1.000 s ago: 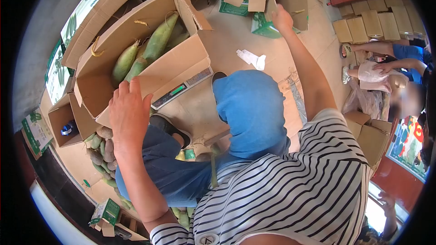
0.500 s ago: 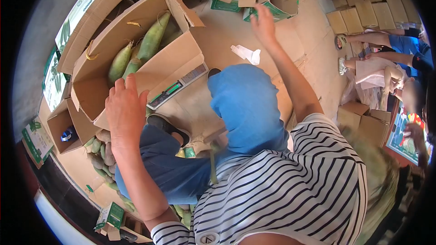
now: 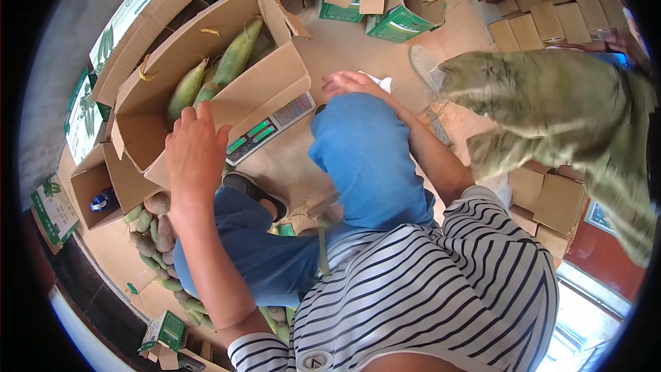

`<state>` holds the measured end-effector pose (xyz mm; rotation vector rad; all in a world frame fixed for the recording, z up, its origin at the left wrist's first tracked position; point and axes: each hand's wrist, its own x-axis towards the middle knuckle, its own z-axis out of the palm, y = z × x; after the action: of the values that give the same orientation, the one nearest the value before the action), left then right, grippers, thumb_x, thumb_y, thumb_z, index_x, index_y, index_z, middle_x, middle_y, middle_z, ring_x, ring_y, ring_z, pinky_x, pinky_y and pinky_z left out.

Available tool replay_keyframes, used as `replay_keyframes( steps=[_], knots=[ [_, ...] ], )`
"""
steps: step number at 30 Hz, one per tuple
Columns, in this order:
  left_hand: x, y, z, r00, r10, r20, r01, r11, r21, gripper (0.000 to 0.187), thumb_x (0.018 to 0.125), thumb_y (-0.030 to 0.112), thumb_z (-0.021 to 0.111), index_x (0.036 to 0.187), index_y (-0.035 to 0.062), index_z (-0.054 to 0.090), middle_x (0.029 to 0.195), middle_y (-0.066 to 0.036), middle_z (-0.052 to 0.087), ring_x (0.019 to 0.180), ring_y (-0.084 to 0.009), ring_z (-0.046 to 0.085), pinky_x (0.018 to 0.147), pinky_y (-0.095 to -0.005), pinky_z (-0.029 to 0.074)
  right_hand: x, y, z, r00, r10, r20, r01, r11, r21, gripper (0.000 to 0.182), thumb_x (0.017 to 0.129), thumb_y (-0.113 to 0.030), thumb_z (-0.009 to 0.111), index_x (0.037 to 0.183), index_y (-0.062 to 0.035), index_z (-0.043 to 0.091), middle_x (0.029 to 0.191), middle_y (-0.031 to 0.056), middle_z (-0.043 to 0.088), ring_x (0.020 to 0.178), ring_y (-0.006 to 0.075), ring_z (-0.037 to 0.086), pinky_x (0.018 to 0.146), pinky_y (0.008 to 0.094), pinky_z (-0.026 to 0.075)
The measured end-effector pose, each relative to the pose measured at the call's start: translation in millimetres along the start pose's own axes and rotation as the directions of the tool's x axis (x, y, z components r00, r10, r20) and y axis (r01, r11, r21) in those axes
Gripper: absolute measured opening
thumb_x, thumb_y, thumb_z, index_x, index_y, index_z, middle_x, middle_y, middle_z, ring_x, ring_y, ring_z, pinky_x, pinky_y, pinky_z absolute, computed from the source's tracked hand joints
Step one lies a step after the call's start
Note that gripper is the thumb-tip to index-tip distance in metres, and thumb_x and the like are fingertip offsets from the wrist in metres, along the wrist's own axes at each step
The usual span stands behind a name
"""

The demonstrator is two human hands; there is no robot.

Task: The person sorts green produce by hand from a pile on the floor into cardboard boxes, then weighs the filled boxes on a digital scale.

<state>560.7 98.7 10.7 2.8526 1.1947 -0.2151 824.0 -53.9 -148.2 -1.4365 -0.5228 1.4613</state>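
Observation:
My left hand point(image 3: 197, 151) is at the near wall of a large cardboard box point(image 3: 265, 83), fingertips by the rim and thumb apart; it looks open. Inside the box lie several large, long green vegetables like radishes point(image 3: 237, 55), with curled stem ends. Beside the box's near side, a flat scale-like panel point(image 3: 272, 127) shows green display strips. My right hand point(image 3: 350, 84) hangs just beyond my raised blue-clad knee, fingers loosely stretched with nothing visible in them. A white scrap point(image 3: 377, 81) on the floor is partly hidden behind it.
Open cardboard boxes point(image 3: 403, 21) stand at the back. A smaller box point(image 3: 100, 193) holds a blue roll. Brownish and green roots point(image 3: 155, 234) are heaped left of my leg. At right, a person in camouflage trousers point(image 3: 544, 96) stands close by; stacked cartons point(image 3: 551, 21) lie behind.
My right hand has come down and left from beside the back boxes to near my knee. My left hand stays at the box. A person in camouflage trousers has stepped in at right.

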Motion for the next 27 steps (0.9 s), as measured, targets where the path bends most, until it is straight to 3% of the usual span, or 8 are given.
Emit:
replay_keyframes(
  steps=[2, 5, 17, 27],
  knots=[
    [-2, 0, -1, 1.000, -0.001, 0.002, 0.001, 1.000, -0.010, 0.039, 0.081, 0.025, 0.064, 0.110, 0.0028, 0.051, 0.096, -0.013, 0.056, 0.093, -0.0282, 0.058, 0.077, -0.0407, 0.047, -4, 9, 10, 0.996, 0.050, 0.072, -0.050, 0.999, -0.003, 0.040, 0.093, -0.034, 0.052, 0.114, -0.0003, 0.055, 0.104, 0.0072, 0.062, 0.096, 0.0131, 0.058, 0.087, 0.0272, 0.045],
    [-5, -2, -1, 1.000, 0.000, -0.001, 0.000, 1.000, -0.010, 0.039, 0.081, 0.024, 0.064, 0.110, 0.0026, 0.051, 0.096, -0.013, 0.057, 0.093, -0.0282, 0.058, 0.077, -0.0406, 0.047, -9, 22, 17, 0.991, 0.105, 0.080, -0.121, 0.966, 0.227, 0.036, 0.094, -0.032, 0.051, 0.112, -0.0010, 0.056, 0.101, 0.0056, 0.062, 0.095, 0.0115, 0.057, 0.084, 0.0250, 0.045],
    [-11, -7, -2, 0.999, -0.020, 0.028, 0.022, 0.999, -0.050, 0.041, 0.081, 0.024, 0.063, 0.114, 0.0029, 0.049, 0.100, -0.015, 0.057, 0.096, -0.0318, 0.057, 0.077, -0.0427, 0.047, -2, 15, 24, 0.994, 0.062, 0.085, -0.064, 0.998, 0.020, 0.028, 0.093, -0.027, 0.052, 0.103, -0.0014, 0.059, 0.097, 0.0038, 0.063, 0.091, 0.0095, 0.056, 0.081, 0.0253, 0.045],
    [-8, -10, 0, 0.998, -0.045, 0.036, 0.046, 0.998, -0.033, 0.039, 0.081, 0.025, 0.063, 0.110, 0.0036, 0.050, 0.096, -0.014, 0.057, 0.094, -0.0309, 0.058, 0.075, -0.0429, 0.048, 2, 27, 19, 0.985, -0.022, 0.170, 0.002, 0.993, 0.119, 0.026, 0.094, -0.025, 0.051, 0.102, -0.0016, 0.059, 0.096, 0.0036, 0.063, 0.093, 0.0103, 0.056, 0.082, 0.0244, 0.044]
  ],
)
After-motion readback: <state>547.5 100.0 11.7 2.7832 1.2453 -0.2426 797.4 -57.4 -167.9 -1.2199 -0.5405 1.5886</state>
